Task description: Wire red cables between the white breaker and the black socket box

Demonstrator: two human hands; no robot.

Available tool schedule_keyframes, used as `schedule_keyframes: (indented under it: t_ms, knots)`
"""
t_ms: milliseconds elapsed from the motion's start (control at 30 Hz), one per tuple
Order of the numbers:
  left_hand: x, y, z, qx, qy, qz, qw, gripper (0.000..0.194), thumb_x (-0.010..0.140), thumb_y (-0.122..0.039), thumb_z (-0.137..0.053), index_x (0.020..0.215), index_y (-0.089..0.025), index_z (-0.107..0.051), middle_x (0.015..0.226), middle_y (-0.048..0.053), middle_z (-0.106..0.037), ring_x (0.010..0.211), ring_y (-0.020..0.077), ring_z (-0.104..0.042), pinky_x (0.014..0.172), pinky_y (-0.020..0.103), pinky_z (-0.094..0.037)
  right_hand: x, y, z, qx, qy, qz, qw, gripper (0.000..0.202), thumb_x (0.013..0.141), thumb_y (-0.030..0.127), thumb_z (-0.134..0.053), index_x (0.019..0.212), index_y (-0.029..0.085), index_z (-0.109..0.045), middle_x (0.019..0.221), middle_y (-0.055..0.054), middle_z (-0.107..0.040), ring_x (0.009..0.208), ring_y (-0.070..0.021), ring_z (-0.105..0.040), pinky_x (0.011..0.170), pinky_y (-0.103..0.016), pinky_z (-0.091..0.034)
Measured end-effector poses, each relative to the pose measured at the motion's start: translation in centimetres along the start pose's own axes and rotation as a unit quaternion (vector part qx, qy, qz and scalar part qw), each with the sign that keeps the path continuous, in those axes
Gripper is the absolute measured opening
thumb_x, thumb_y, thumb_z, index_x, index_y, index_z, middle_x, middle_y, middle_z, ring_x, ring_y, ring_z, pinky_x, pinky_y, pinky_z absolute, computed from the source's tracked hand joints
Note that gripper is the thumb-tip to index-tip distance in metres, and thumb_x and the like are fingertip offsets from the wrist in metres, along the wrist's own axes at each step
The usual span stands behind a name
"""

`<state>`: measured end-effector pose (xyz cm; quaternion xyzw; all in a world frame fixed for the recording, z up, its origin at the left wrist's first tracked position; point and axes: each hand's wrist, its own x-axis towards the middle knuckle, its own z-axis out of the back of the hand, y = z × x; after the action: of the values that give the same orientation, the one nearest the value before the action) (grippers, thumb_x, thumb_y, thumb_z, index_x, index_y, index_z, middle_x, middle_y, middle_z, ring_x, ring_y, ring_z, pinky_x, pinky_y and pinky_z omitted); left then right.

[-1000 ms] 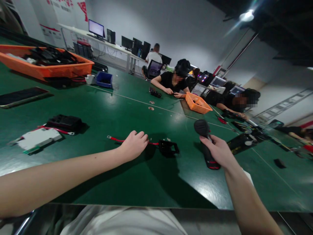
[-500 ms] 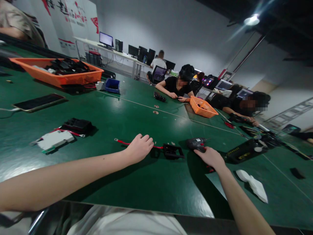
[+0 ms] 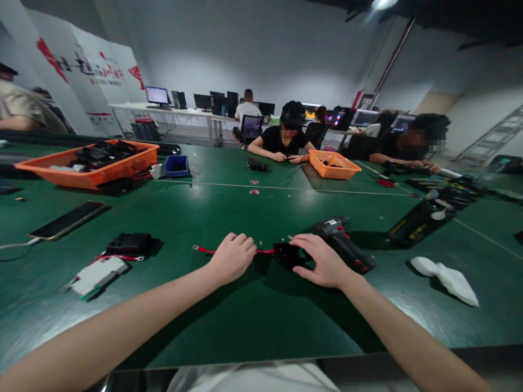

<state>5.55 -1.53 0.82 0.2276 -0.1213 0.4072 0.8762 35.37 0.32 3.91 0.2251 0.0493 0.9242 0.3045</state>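
Note:
My left hand (image 3: 232,256) is closed around a red cable (image 3: 265,251); a metal ring terminal (image 3: 196,247) shows at the cable's free left end. The cable runs right into a small black plastic housing (image 3: 284,255) on the green table. My right hand (image 3: 321,258) is at the housing's right end, thumb and fingers apart on either side of it; firm contact does not show. Just beyond that hand lies a black and red cordless screwdriver (image 3: 347,247), held by nobody.
To the left are a white module (image 3: 98,275), a black part (image 3: 131,243) and a phone (image 3: 69,220). Farther back stand an orange basket (image 3: 98,177), a blue bin (image 3: 176,167) and another orange basket (image 3: 335,173). A black device (image 3: 417,223) and white object (image 3: 447,280) lie right. Co-workers sit opposite.
My right hand has let go of the cordless screwdriver and moved left to the black housing. My left hand stays on the red cable. The head view has levelled out.

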Motion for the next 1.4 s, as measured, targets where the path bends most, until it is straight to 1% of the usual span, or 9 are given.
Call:
schedule_keyframes:
  t_ms: [167,367,567,733,867,1033,1133,1267,1400]
  knots:
    - [0.2,0.1,0.2,-0.008,-0.004,-0.013,1.0,0.021,0.1,-0.023,-0.047,0.099,-0.017,-0.068,0.094,0.007,-0.066,0.086,0.0196,-0.055,0.072,0.036,-0.032,0.0,-0.3,-0.9,0.017,-0.005,-0.017,1.0,0.043,0.089,0.037,-0.068,0.128,0.022,-0.059,0.128,-0.013,-0.064,0.121,-0.0297,-0.058,0.104,-0.049,-0.048]
    - [0.2,0.0,0.4,-0.01,0.0,-0.009,1.0,0.024,0.102,-0.024,-0.045,0.098,-0.018,-0.068,0.094,0.006,-0.067,0.086,0.0194,-0.056,0.073,0.036,-0.032,0.0,-1.2,-1.3,0.046,-0.01,-0.045,0.998,0.054,0.083,0.037,-0.076,0.132,0.021,-0.057,0.13,-0.013,-0.063,0.123,-0.0305,-0.057,0.105,-0.05,-0.046]
    - [0.2,0.0,0.4,-0.02,-0.003,-0.009,1.0,0.024,0.101,-0.025,-0.046,0.102,-0.017,-0.069,0.097,0.006,-0.068,0.087,0.0196,-0.057,0.073,0.035,-0.034,0.1,-1.4,-1.9,0.072,0.0,-0.055,0.996,0.055,0.082,0.035,-0.078,0.131,0.022,-0.058,0.129,-0.012,-0.065,0.119,-0.0301,-0.06,0.102,-0.048,-0.046]
    - [0.2,0.0,0.3,-0.019,-0.004,-0.011,1.0,0.022,0.1,-0.024,-0.048,0.104,-0.017,-0.068,0.099,0.007,-0.068,0.089,0.0203,-0.059,0.075,0.037,-0.036,0.3,-1.4,-2.0,0.077,0.005,-0.058,0.995,0.056,0.081,0.033,-0.079,0.132,0.023,-0.058,0.129,-0.009,-0.066,0.12,-0.0289,-0.059,0.104,-0.047,-0.045]
    - [0.1,-0.1,0.2,-0.01,-0.019,-0.008,1.0,0.02,0.097,-0.023,-0.05,0.105,-0.018,-0.068,0.102,0.007,-0.069,0.09,0.0214,-0.06,0.078,0.038,-0.039,0.3,-1.4,-1.9,0.066,-0.003,-0.045,0.997,0.056,0.082,0.034,-0.078,0.132,0.022,-0.057,0.128,-0.011,-0.066,0.121,-0.0298,-0.058,0.105,-0.048,-0.044]
    - [0.0,-0.1,0.1,-0.022,-0.054,0.002,0.998,0.023,0.098,-0.022,-0.048,0.111,-0.016,-0.066,0.108,0.009,-0.07,0.095,0.0218,-0.063,0.08,0.038,-0.042,0.1,-1.1,-2.1,0.041,-0.005,-0.023,0.999,0.064,0.079,0.037,-0.08,0.136,0.023,-0.055,0.136,-0.014,-0.059,0.129,-0.0326,-0.051,0.108,-0.052,-0.04]
    - [0.0,-0.1,0.3,-0.027,-0.067,0.009,0.997,0.023,0.097,-0.022,-0.048,0.11,-0.016,-0.066,0.108,0.01,-0.07,0.095,0.022,-0.064,0.082,0.039,-0.043,0.0,-0.9,-2.0,0.039,-0.005,-0.019,0.999,0.062,0.08,0.038,-0.079,0.136,0.024,-0.055,0.137,-0.015,-0.057,0.13,-0.0331,-0.05,0.108,-0.054,-0.041]
    - [0.0,-0.3,0.4,-0.018,-0.081,0.006,0.997,0.025,0.096,-0.023,-0.05,0.111,-0.016,-0.067,0.107,0.01,-0.071,0.094,0.0231,-0.064,0.087,0.043,-0.044,0.1,-0.8,-1.8,0.036,-0.04,0.005,0.999,0.053,0.084,0.035,-0.075,0.132,0.022,-0.057,0.135,-0.015,-0.059,0.128,-0.0326,-0.052,0.105,-0.054,-0.043]
    - [0.0,-0.4,0.6,-0.014,-0.099,-0.012,0.995,0.026,0.094,-0.023,-0.052,0.114,-0.016,-0.068,0.11,0.011,-0.071,0.102,0.025,-0.064,0.093,0.044,-0.044,0.0,-0.3,-1.6,0.037,-0.153,0.071,0.985,0.023,0.087,0.02,-0.067,0.11,0.021,-0.065,0.112,-0.011,-0.069,0.107,-0.0256,-0.062,0.093,-0.045,-0.05]
